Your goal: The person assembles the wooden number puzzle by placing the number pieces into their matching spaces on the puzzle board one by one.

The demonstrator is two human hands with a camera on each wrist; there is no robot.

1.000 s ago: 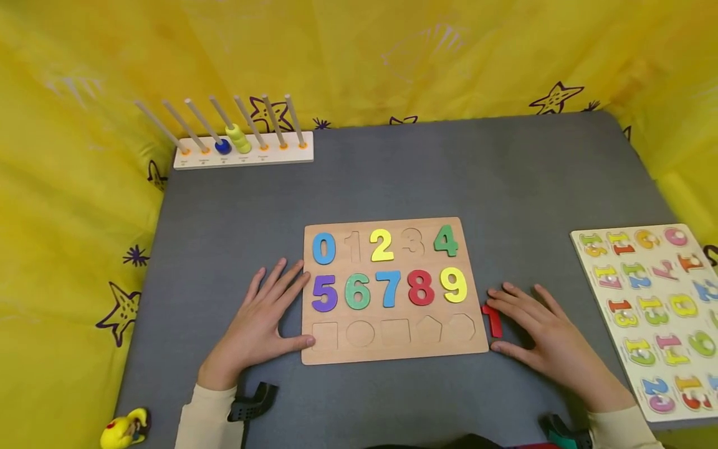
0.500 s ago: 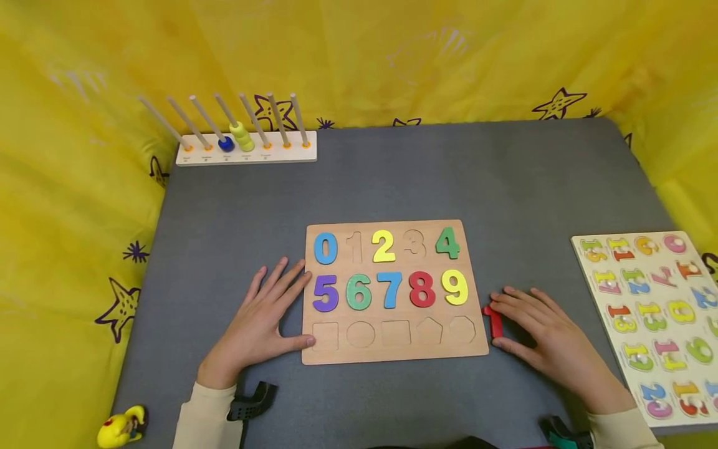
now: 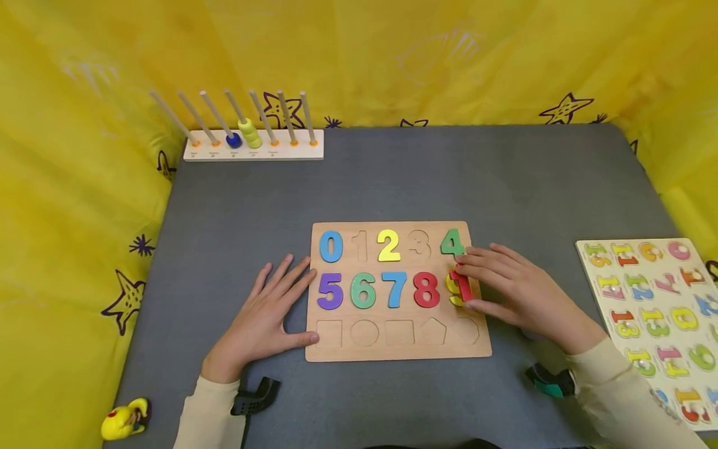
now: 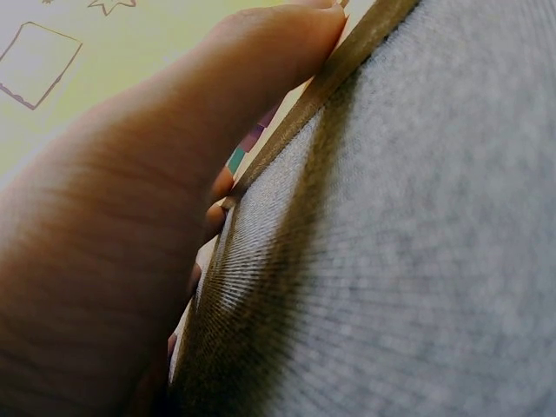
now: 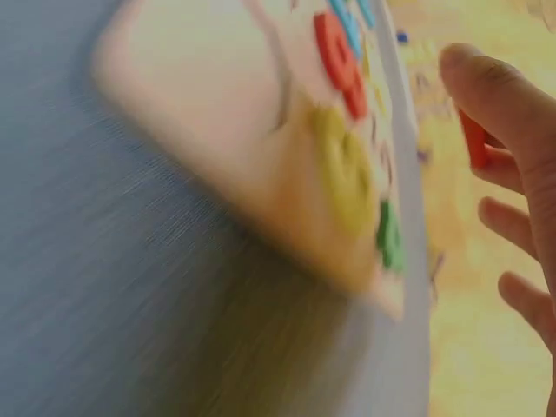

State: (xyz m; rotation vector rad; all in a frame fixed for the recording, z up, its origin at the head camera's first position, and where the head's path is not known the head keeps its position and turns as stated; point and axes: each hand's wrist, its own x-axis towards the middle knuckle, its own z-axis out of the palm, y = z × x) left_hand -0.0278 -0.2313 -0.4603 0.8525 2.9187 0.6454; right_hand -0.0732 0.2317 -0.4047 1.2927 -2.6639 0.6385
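Observation:
A wooden number puzzle board (image 3: 348, 346) lies on the grey table, with coloured digits in its upper two rows. The 1 and 3 recesses show bare wood, as do the shape outlines in the bottom row. My right hand (image 3: 507, 287) pinches a red number 1 (image 3: 462, 285) between thumb and fingers, raised over the board's right side. In the head view it partly covers the yellow 9 (image 3: 453, 298). The right wrist view shows the red piece (image 5: 473, 139) behind the thumb. My left hand (image 3: 263, 318) rests at the board's left edge, fingers spread, thumb on its lower left corner.
At the back left stands a white peg rack (image 3: 252, 153) with a blue bead and yellow-green beads. A second number board (image 3: 614, 312) lies at the right edge, beside the right forearm. A yellow toy duck (image 3: 124, 421) sits at the front left. Yellow cloth surrounds the table.
My right hand has lifted the red number 1 off the table beside the board and carried it left and up over the 9. The left hand stays at the board's edge.

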